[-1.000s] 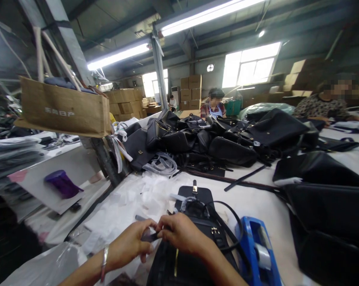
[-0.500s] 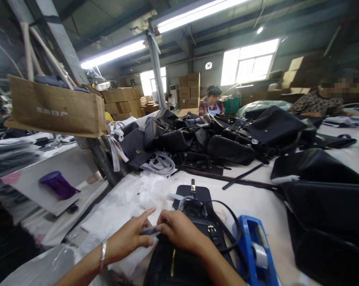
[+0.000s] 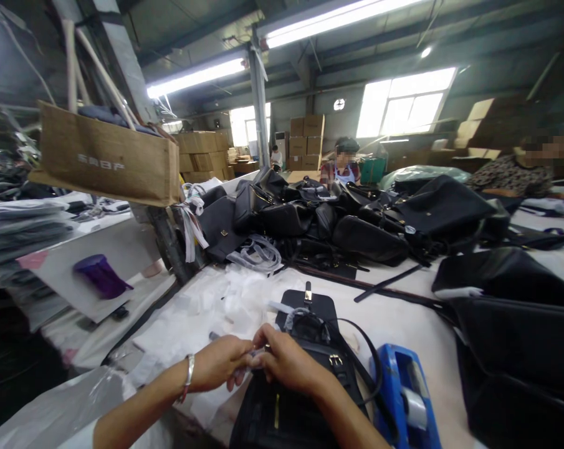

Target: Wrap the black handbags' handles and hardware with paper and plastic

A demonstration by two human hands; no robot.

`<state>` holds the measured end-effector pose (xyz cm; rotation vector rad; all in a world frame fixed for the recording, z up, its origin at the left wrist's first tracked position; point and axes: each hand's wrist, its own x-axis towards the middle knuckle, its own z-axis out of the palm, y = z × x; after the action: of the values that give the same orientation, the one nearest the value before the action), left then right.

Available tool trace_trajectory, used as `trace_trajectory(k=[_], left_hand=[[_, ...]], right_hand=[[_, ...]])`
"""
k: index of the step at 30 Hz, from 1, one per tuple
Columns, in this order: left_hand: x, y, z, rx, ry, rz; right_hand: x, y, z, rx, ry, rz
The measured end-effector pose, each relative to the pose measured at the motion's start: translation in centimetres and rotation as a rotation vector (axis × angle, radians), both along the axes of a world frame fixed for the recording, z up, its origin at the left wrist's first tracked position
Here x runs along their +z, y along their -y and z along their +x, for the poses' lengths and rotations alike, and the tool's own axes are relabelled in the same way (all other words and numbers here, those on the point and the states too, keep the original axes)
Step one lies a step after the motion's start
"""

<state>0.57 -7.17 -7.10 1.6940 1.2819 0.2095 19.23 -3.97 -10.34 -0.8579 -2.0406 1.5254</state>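
A black handbag [image 3: 310, 380] lies flap-open on the white table in front of me, its thin strap looping to the right. My left hand [image 3: 220, 363], with a silver bangle at the wrist, and my right hand [image 3: 288, 362] meet over the bag's left upper edge. Both are closed in a pinch on a small grey strip [image 3: 251, 357] held between them; what it is I cannot make out.
A blue tape dispenser [image 3: 401, 396] stands just right of the bag. White paper [image 3: 225, 305] is scattered ahead, with a heap of black bags [image 3: 356, 218] beyond and more at the right [image 3: 510, 324]. A brown jute bag [image 3: 108, 159] hangs left. People sit at the far side.
My left hand, whose forefinger was stretched out half a second ago, has curled closed again against the right hand. The view has shifted slightly rightward.
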Motion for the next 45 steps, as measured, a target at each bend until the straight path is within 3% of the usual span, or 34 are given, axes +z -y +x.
trace_trajectory(k=[4, 7, 11, 15, 18, 28, 31, 37, 41, 45], left_hand=[[-1.0, 0.0, -1.8, 0.034, 0.03, 0.016], [-2.1, -0.2, -4.8, 0.113, -0.046, 0.187], [-4.1, -1.1, -7.8, 0.128, -0.167, 0.413], [-6.0, -2.3, -7.6, -0.021, -0.246, 0.495], [-6.4, -3.1, -7.1, -0.034, -0.306, 0.517], [-4.1, -2.8, -6.7, 0.006, -0.274, 0.588], [-3.0, -2.4, -5.8, 0.02, -0.223, 0.599], [-1.5, -2.3, -5.4, 0.069, -0.099, 0.584], [-0.7, -0.7, -5.4, 0.124, 0.004, 0.574], [-0.5, 1.5, -7.2, 0.388, 0.116, 0.586]], right_hand=[[-0.2, 0.2, -0.4, -0.031, 0.047, 0.101], [-0.2, 0.5, -0.6, -0.052, 0.17, 0.265], [0.3, 1.2, -1.3, 0.068, 0.275, 0.347], [0.9, 1.8, -1.6, 0.1, 0.272, 0.376], [1.3, 1.8, -1.5, 0.058, 0.248, 0.384], [0.8, 1.1, -4.0, -0.202, 0.205, 0.354], [0.7, 0.5, -4.9, -0.241, 0.215, 0.27], [0.6, 0.3, -5.1, -0.233, 0.123, 0.192], [0.4, 0.3, -4.5, -0.199, 0.227, 0.109], [2.2, 0.8, -3.6, 0.006, 0.201, -0.116]])
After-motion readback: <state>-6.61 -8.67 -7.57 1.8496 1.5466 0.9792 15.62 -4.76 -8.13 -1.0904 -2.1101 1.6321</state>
